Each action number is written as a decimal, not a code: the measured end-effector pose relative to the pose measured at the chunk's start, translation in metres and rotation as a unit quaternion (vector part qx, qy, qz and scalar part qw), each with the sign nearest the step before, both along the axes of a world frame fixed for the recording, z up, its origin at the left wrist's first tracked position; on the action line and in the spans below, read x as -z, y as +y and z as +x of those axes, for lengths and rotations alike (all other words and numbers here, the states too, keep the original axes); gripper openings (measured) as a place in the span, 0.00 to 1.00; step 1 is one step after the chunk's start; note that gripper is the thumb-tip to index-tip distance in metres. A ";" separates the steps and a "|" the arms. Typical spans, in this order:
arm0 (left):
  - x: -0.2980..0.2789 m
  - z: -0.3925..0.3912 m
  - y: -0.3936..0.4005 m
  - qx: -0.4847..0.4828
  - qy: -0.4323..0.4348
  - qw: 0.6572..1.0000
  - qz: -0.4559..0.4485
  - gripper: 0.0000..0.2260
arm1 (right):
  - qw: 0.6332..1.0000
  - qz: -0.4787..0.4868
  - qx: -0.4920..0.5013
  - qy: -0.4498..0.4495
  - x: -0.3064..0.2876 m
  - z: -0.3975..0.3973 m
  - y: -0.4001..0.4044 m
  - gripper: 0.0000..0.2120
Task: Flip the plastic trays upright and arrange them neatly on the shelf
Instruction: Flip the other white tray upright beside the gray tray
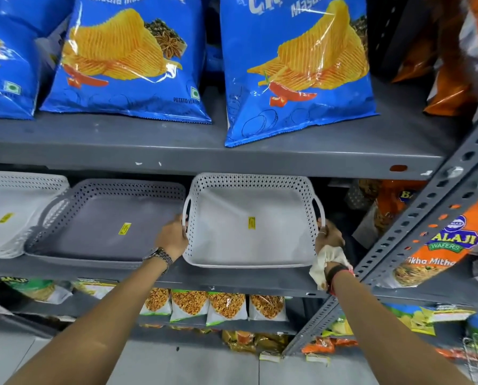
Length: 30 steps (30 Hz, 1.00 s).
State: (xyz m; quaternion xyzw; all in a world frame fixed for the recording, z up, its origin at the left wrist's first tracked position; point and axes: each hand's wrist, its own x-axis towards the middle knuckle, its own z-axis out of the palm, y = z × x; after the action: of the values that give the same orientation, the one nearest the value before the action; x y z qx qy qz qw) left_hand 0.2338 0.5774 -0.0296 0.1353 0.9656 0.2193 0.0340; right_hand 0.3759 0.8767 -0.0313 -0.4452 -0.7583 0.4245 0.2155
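White tray (250, 222) on shelf (232, 279), upright, gripped at both handles: left hand (173, 236) at 9 o'clock, right hand (329, 238) at 3. To be slid back squarely, aligned beside grey tray (104, 220).

shop | grey slotted-steel shelving (415, 215) right of frame | rows of blue crisp bags (126, 59) across top | small snack packets (226, 304) lower centre | yellow price stickers (251, 222) on trays (107, 218) mid-frame
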 end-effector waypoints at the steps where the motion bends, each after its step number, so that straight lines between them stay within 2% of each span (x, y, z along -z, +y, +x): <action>1: 0.001 -0.003 0.000 0.009 -0.014 1.000 -0.002 0.15 | 1.000 -0.007 0.000 -0.002 0.002 0.000 0.000 0.16; 7: 0.010 -0.012 -0.003 0.002 -0.029 0.999 -0.026 0.16 | 0.999 -0.031 -0.007 -0.003 0.006 0.001 -0.008 0.16; 12: 0.003 -0.009 -0.005 -0.001 -0.033 0.999 0.032 0.24 | 0.999 -0.043 -0.006 0.003 0.005 0.003 -0.012 0.17; 16: -0.007 -0.006 -0.020 0.018 -0.037 0.987 0.153 0.22 | 0.997 -0.081 -0.008 0.007 0.007 0.004 -0.012 0.16; 19: -0.018 -0.012 -0.040 0.008 -0.091 0.960 0.265 0.19 | 0.996 -0.093 0.000 0.012 0.002 0.009 -0.015 0.18; 21: -0.022 -0.024 -0.063 -0.015 -0.103 0.945 0.310 0.16 | 0.997 -0.076 0.020 0.017 0.003 0.009 -0.019 0.19; 23: -0.021 -0.041 -0.090 -0.049 -0.074 0.934 0.345 0.13 | 0.998 -0.051 0.042 0.023 0.000 0.010 -0.028 0.19; 25: -0.021 -0.063 -0.129 -0.082 -0.031 0.934 0.345 0.14 | 0.998 0.026 0.056 0.027 0.001 0.008 -0.041 0.24; 27: -0.017 -0.084 -0.169 -0.121 -0.002 0.929 0.349 0.20 | 0.991 0.114 0.067 0.032 -0.006 0.005 -0.060 0.26; 28: -0.012 -0.092 -0.188 -0.135 0.014 0.932 0.335 0.19 | 0.986 0.146 0.073 0.041 -0.010 0.001 -0.069 0.24; 30: -0.013 -0.098 -0.222 -0.151 0.007 0.940 0.306 0.12 | 0.983 0.158 0.073 0.060 -0.019 -0.010 -0.097 0.22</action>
State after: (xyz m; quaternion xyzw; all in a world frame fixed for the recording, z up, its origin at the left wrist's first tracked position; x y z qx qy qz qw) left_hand 0.1358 0.3556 -0.0163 -0.0064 0.8610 0.5062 -0.0494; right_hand 0.3656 0.7797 -0.0125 -0.4337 -0.7669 0.3085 0.3586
